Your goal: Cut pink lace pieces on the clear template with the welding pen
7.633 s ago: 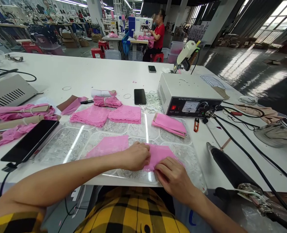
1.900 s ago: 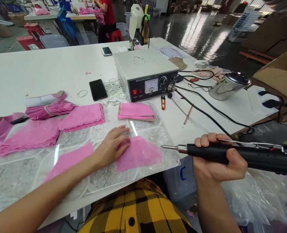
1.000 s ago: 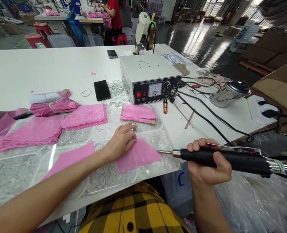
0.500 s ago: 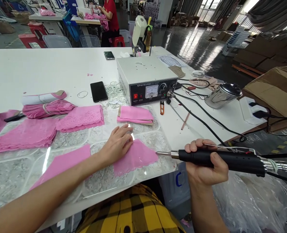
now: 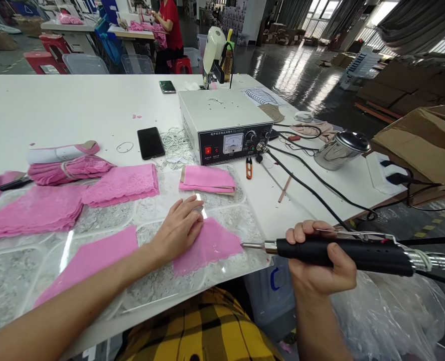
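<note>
My left hand (image 5: 180,221) lies flat, fingers stretched out, over the upper left edge of a pink fabric piece (image 5: 210,245) with a scalloped lower edge. In my right hand (image 5: 322,260) is a black handheld ultrasonic welding gun (image 5: 342,253), its metal tip at the right corner of that piece. Another pink piece (image 5: 94,258) is partly covered by my left forearm. Just beyond my left fingers sits a small folded pink stack (image 5: 207,179) with beige layers.
The welder's control box (image 5: 226,125) stands behind, its cable (image 5: 308,188) crossing the right side. Pink lace stacks (image 5: 120,185), a phone (image 5: 150,143) and white elastic loops (image 5: 177,145) are left of it. Orange snips (image 5: 249,168) and a metal canister (image 5: 341,150) lie rightward.
The camera view has shifted slightly. Both hands, the welding gun and the fabric keep nearly the same places relative to each other.
</note>
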Motion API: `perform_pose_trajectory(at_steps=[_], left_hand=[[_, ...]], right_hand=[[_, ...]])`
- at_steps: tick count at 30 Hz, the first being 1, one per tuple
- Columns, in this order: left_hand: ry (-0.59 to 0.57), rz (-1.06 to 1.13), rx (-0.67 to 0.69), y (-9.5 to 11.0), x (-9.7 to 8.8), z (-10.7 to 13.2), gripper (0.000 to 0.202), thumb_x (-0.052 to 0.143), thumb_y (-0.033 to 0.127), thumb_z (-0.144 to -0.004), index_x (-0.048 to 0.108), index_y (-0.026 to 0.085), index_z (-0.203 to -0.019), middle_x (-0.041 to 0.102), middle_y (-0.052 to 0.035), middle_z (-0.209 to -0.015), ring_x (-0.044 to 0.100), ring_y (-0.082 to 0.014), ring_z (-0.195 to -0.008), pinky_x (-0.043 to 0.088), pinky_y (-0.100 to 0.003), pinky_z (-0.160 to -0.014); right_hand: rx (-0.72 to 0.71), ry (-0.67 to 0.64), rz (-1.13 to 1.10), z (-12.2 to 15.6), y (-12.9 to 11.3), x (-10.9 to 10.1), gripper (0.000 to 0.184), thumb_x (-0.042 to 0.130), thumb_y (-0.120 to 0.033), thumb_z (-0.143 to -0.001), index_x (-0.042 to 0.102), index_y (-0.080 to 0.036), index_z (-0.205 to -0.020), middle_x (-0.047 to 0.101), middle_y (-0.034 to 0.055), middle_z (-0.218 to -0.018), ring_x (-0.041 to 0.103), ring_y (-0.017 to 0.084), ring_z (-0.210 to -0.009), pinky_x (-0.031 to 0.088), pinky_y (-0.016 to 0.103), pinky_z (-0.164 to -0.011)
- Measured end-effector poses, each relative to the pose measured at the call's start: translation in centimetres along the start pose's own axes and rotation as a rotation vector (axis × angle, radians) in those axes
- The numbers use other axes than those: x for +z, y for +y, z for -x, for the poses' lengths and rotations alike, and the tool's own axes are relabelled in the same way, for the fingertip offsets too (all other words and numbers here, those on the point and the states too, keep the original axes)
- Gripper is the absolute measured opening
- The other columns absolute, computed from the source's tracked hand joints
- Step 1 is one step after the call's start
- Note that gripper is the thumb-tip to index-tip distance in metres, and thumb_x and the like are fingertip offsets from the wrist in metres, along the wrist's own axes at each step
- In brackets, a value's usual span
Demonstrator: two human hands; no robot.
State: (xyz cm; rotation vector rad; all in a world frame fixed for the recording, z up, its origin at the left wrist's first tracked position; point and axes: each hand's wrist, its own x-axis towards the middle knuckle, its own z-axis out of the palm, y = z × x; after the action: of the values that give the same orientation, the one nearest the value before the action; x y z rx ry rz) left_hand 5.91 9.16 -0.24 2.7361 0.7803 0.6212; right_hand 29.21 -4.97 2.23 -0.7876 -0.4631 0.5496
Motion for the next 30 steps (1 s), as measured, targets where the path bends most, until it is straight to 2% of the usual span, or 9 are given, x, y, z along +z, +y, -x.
perform_pose_trajectory(at_steps=[6,10,13,15,18,24,30], left_hand=[[0.028,-0.046,0.015,0.2,-0.1,0.1,0.022,0.040,0.021,-0.098,0.058,0.015,-0.086,0.060,-0.0139,-0.126,0.045,-0.0293,-0.132,0.038,-0.053,-0.108],[0.047,-0.062,0.154,1.2,-0.6,-0.1,0.021,0.043,0.020,-0.098,0.063,0.014,-0.102,0.057,-0.0156,-0.130,0.044,-0.0292,-0.133,0.035,-0.053,-0.110],[-0.033,-0.044,0.320,1.9,-0.8,-0.1,0.024,0.045,0.022,-0.098,0.064,0.016,-0.110,0.054,-0.0154,-0.135,0.041,-0.0303,-0.135,0.033,-0.054,-0.111],[-0.101,-0.037,0.381,2.1,-0.7,-0.1,0.026,0.044,0.024,-0.098,0.064,0.017,-0.113,0.054,-0.0152,-0.136,0.042,-0.0319,-0.134,0.032,-0.057,-0.110],[-0.151,-0.040,0.390,2.0,-0.3,0.1,0.028,0.043,0.026,-0.099,0.063,0.017,-0.117,0.054,-0.0149,-0.136,0.044,-0.0329,-0.132,0.029,-0.059,-0.111],[-0.152,-0.032,0.418,1.9,-0.3,0.2,0.029,0.042,0.025,-0.100,0.062,0.018,-0.120,0.054,-0.0138,-0.137,0.042,-0.0315,-0.134,0.022,-0.057,-0.114],[-0.285,0.032,0.432,2.2,-0.4,-0.1,0.033,0.043,0.034,-0.101,0.060,0.024,-0.126,0.047,-0.0085,-0.145,0.035,-0.0296,-0.139,0.013,-0.054,-0.117]], right_hand=[[0.013,-0.006,0.010,0.0,-0.1,-0.3,0.019,0.058,-0.030,-0.060,0.063,-0.019,-0.075,0.054,0.0000,-0.068,0.049,0.012,-0.055,0.042,0.027,-0.047],[0.019,-0.004,-0.007,-0.1,-0.2,-0.4,0.019,0.058,-0.030,-0.059,0.063,-0.019,-0.074,0.055,0.0001,-0.068,0.050,0.011,-0.054,0.043,0.026,-0.047],[0.017,0.002,-0.014,0.0,-0.2,-0.4,0.019,0.059,-0.029,-0.059,0.064,-0.019,-0.074,0.055,0.0002,-0.067,0.050,0.011,-0.055,0.043,0.026,-0.047],[0.009,0.003,-0.014,-0.1,-0.2,-0.4,0.019,0.058,-0.029,-0.059,0.064,-0.019,-0.074,0.056,0.0002,-0.067,0.050,0.011,-0.055,0.043,0.026,-0.047],[-0.001,-0.003,-0.009,-0.1,-0.2,-0.4,0.017,0.058,-0.029,-0.060,0.064,-0.019,-0.073,0.055,0.0001,-0.067,0.050,0.011,-0.055,0.043,0.026,-0.047],[-0.002,0.021,0.001,-0.1,-0.6,-0.3,0.020,0.060,-0.032,-0.059,0.063,-0.019,-0.074,0.053,-0.0004,-0.067,0.048,0.011,-0.054,0.042,0.025,-0.047],[0.030,0.017,0.026,0.3,-0.9,-0.2,0.025,0.063,-0.035,-0.056,0.063,-0.017,-0.074,0.049,-0.0013,-0.065,0.046,0.010,-0.053,0.041,0.024,-0.045]])
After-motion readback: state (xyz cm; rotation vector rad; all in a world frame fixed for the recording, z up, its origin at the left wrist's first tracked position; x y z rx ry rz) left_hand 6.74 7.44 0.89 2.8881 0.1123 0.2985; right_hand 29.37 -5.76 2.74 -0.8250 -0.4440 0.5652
